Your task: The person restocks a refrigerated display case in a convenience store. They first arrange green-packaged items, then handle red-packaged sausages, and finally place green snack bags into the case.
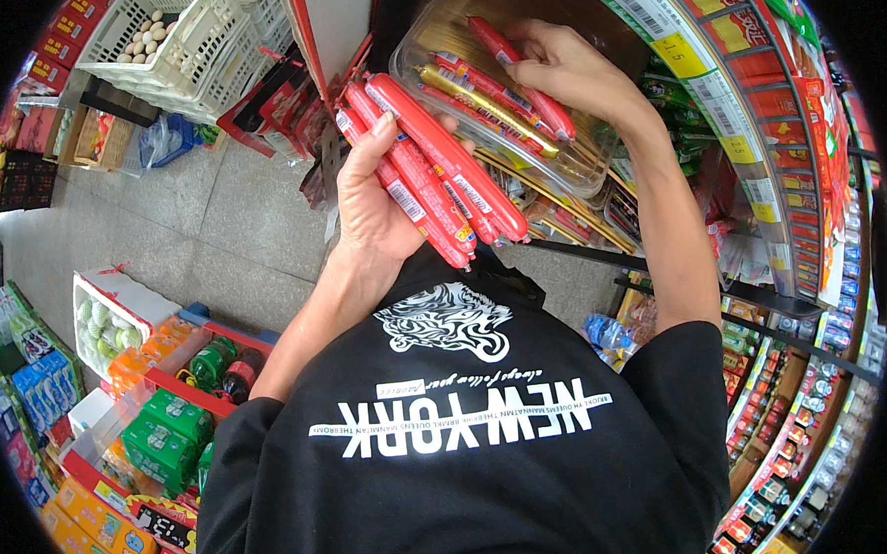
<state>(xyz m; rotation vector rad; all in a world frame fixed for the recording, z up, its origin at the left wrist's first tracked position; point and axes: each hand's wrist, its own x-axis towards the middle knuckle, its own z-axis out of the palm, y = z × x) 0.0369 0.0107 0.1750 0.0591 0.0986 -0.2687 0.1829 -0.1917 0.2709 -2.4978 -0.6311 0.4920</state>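
My left hand (372, 183) grips a bunch of several red-wrapped sausages (446, 158), held in front of my chest with the thumb across them. My right hand (564, 67) is over a clear plastic bin (595, 185) and has its fingers on one red sausage (520, 77), which lies slanted. Beneath that sausage in the bin are a gold-wrapped sausage (488, 112) and more red ones (479, 82). Part of the bin's far side is hidden behind my right hand.
Shelves with price labels (702, 87) curve along the right. White plastic crates (196, 57), one holding eggs (145, 39), stand at the upper left. Drink bottles (213, 361) and a foam box of netted fruit (108, 321) are at the lower left, beside the tiled floor (232, 204).
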